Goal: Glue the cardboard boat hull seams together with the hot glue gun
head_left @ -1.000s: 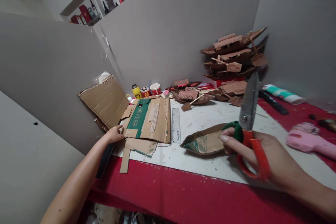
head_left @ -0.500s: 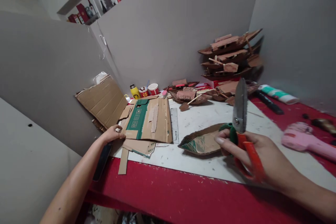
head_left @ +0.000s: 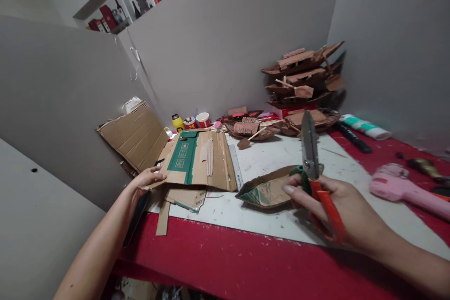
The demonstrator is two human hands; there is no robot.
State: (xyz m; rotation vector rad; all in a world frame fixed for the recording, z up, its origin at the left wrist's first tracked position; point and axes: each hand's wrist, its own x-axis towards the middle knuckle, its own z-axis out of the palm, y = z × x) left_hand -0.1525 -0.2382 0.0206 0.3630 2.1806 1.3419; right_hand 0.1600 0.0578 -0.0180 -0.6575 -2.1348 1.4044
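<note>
My right hand [head_left: 330,204] grips a pair of scissors [head_left: 316,173] with red and green handles, the closed blades pointing up. Just behind it a small cardboard boat hull [head_left: 267,190] lies on the white mat [head_left: 281,159]. My left hand [head_left: 146,179] holds the near left corner of a flattened cardboard box with a green printed panel [head_left: 198,159], lifting it a little off the pile of cardboard scraps underneath. A metal ruler [head_left: 236,168] lies along the box's right edge, partly under it.
Finished brown cardboard boats [head_left: 302,79] are stacked at the back right. Cups and a yellow bottle [head_left: 177,123] stand at the back wall. A pink glue gun [head_left: 404,187] and a marker [head_left: 351,138] lie on the red tablecloth [head_left: 246,262]. A cardboard sheet [head_left: 135,136] leans left.
My left hand has taken the box's corner and raised it, shifting the box rightward over the ruler. The scissors have swung left, their blades turning more upright.
</note>
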